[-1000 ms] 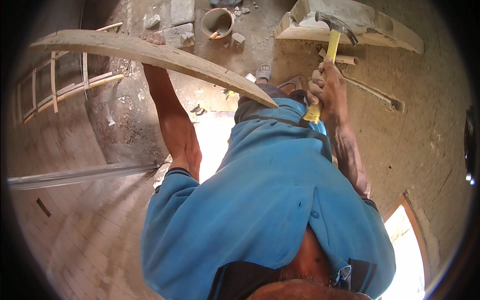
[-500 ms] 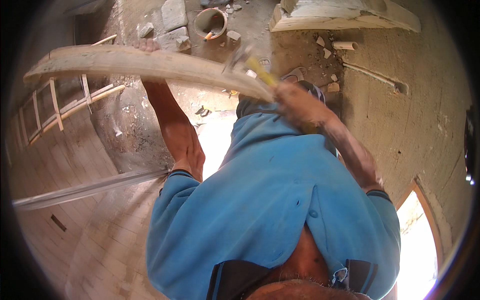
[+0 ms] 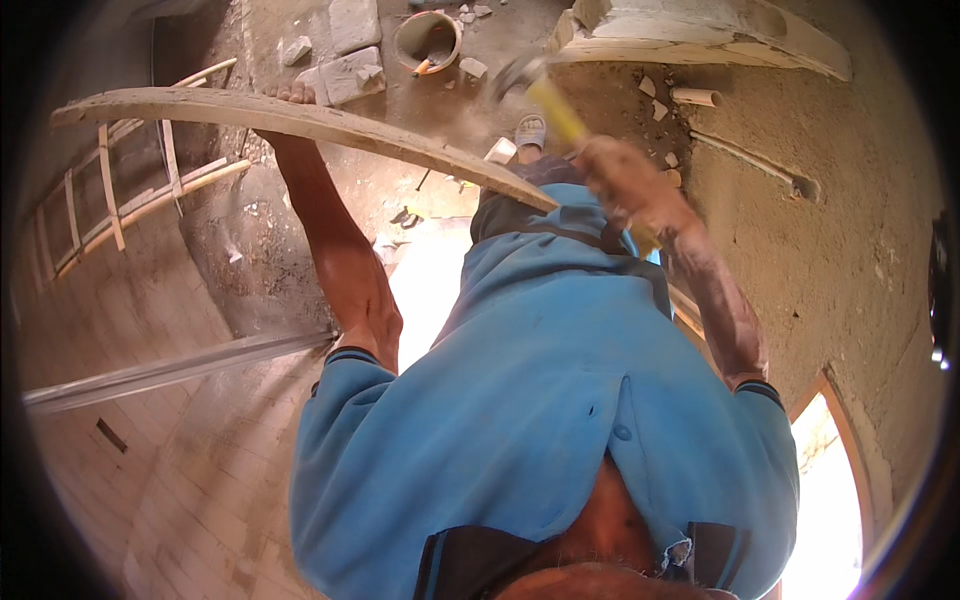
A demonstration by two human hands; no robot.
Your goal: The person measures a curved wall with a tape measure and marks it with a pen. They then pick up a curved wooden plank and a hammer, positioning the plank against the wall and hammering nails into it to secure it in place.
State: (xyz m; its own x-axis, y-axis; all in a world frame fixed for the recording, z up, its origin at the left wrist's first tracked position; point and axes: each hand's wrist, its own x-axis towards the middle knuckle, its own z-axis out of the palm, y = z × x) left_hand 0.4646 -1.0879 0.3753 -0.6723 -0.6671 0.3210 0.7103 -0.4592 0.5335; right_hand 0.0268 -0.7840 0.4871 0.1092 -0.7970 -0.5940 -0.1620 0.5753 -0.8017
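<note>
Your left hand is up at the long curved pale wooden plank, fingers curled over its top edge and gripping it; the arm runs straight up to it. The plank spans from the upper left, near the wooden ladder leaning on the brick wall, down to a pointed end just above your blue polo shirt.

Your right hand is clenched around the yellow-handled hammer. The head is motion-blurred, so I can't tell whether it is touching the plank; it sits just beside the plank's lower end, near your grey shoe.

Progress, as a judgement: hammering is mid-way, with the plank hand-held and not visibly fixed to anything. No nail is visible at this size. What's left looks like most of the job.

Below: a round bucket on the rubble-strewn dirt floor, and a grey metal rail across the brickwork.
</note>
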